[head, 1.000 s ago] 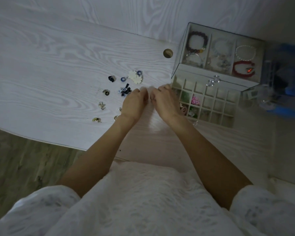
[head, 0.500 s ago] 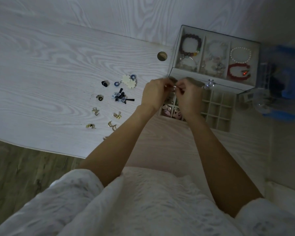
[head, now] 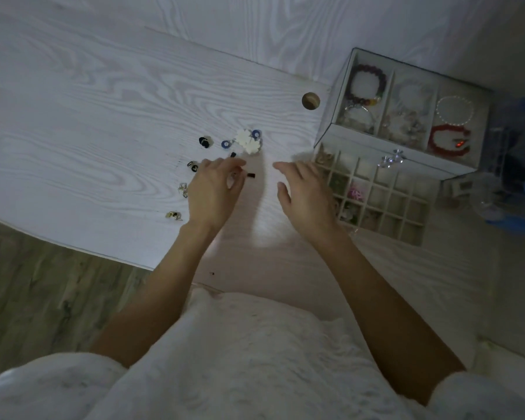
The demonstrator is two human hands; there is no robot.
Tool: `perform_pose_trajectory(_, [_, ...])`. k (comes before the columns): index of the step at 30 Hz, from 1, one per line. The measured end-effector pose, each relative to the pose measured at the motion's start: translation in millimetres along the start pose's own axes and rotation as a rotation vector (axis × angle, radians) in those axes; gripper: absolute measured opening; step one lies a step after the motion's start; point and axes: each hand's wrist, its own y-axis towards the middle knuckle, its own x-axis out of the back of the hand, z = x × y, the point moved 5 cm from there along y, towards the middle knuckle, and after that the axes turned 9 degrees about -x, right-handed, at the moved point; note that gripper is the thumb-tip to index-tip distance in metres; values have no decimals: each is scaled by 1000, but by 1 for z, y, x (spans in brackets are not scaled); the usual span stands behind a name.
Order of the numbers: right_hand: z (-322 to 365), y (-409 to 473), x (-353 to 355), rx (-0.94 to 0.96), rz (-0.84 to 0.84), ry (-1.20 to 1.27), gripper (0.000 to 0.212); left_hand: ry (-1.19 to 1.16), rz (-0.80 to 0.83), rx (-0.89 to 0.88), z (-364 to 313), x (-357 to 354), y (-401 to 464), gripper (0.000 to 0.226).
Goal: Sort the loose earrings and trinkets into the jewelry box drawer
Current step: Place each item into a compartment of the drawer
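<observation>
Loose earrings lie on the white wood-grain table (head: 88,122): white flower pieces (head: 249,140), blue rings (head: 225,144), a black stud (head: 204,142), a black-gold one (head: 193,167), a silver pair (head: 183,189) and a gold one (head: 173,215). My left hand (head: 214,192) is over this pile, its thumb and fingers curled round a dark bow earring (head: 250,176). My right hand (head: 308,192) hovers with relaxed fingers and holds nothing, at the left edge of the pulled-out gridded drawer (head: 385,204). Some drawer cells hold trinkets, one of them pink (head: 356,193).
The clear-lidded jewelry box (head: 325,128) above the drawer holds bracelets in three sections. A round cable hole (head: 310,100) lies left of it. Clear and blue containers (head: 515,177) stand at the right. The table's front edge runs diagonally above wooden floor (head: 43,292).
Both hands have left the drawer's far-left cells and moved back left. My left hand is now down on the earring pile, and my right hand has opened beside the drawer.
</observation>
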Motion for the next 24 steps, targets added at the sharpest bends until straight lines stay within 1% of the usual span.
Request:
perform_pose_trajectory(2, [13, 6, -19, 26, 76, 1, 29, 28, 25, 29, 22, 6, 0, 22])
perform_pose_trajectory(4, [22, 18, -36, 4, 134, 8, 27, 29, 95, 24, 34, 6, 6, 30])
perform_pose_trajectory(8, [33, 43, -59, -124, 181, 7, 27, 23, 222, -3, 36, -1, 20, 43])
perform_pose_trajectory(10, [35, 50, -65, -175, 212, -24, 25, 25, 254, -6, 33, -4, 25, 38])
perform_pose_trajectory(12, [33, 50, -67, -212, 227, -11, 21, 10, 250, -17, 31, -5, 25, 32])
perform_pose_trajectory(16, [22, 42, -58, -262, 237, 5, 17, 13, 273, -5, 33, -10, 22, 33])
perform_pose_trajectory(18, [17, 34, -52, -228, 225, -40, 14, 19, 281, -12, 33, -12, 21, 31])
perform_pose_trajectory(21, [14, 17, -42, -110, 188, -84, 13, 21, 268, -37, 32, -12, 20, 26])
perform_pose_trajectory(23, [10, 6, -32, -91, 143, -36, 11, 41, 261, -56, 30, -13, 19, 23])
perform_pose_trajectory(24, [6, 0, -24, -116, 111, 24, 10, 61, 262, -75, 29, -13, 19, 21])
